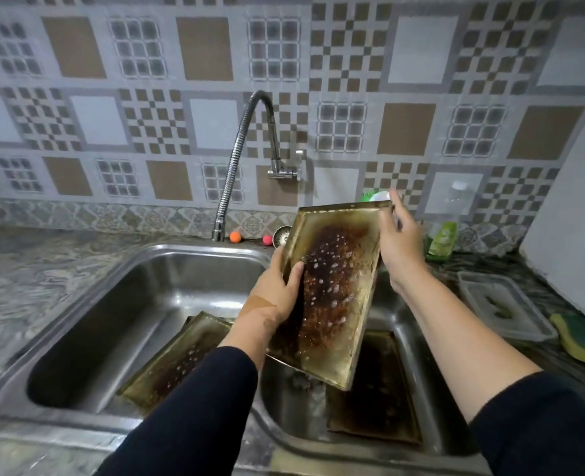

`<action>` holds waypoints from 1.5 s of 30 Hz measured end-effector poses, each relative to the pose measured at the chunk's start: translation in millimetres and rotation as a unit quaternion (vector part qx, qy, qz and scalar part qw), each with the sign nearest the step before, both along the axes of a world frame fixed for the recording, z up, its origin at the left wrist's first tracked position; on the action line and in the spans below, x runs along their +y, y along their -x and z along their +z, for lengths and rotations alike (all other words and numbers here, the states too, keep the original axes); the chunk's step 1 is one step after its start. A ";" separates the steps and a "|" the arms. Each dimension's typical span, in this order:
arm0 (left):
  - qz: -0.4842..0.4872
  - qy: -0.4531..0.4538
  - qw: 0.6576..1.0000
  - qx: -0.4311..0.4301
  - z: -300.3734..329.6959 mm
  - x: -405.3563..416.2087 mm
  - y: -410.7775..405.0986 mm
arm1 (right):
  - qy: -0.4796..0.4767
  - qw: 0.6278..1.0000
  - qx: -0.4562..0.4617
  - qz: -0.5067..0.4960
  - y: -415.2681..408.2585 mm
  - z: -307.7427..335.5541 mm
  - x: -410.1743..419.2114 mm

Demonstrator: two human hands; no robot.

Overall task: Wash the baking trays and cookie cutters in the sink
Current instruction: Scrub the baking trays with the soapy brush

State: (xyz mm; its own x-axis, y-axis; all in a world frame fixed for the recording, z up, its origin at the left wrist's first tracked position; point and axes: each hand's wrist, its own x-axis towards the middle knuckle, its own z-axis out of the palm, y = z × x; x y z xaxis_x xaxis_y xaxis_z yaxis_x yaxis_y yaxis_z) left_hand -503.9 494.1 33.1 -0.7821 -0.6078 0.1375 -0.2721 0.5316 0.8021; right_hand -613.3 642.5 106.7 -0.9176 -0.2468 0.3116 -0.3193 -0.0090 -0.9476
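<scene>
A flexible chrome faucet arched out from the patterned tile wall. On the marbled table, along the wall, sat an orange ball, a pink ball and a metal drain strainer side by side. A green soap bottle stood further right against the wall. Near it lay a clear plastic tray, with a yellow-and-green sponge just beside its right end

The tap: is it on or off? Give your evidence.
Off, it seems: no water falls from the tap into the sink.
</scene>
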 end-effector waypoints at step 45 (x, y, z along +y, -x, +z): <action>-0.039 0.130 0.943 -0.303 -106.6 -215.8 -85.4 | -0.573 0.815 0.092 -0.017 -76.2 -78.0 -40.8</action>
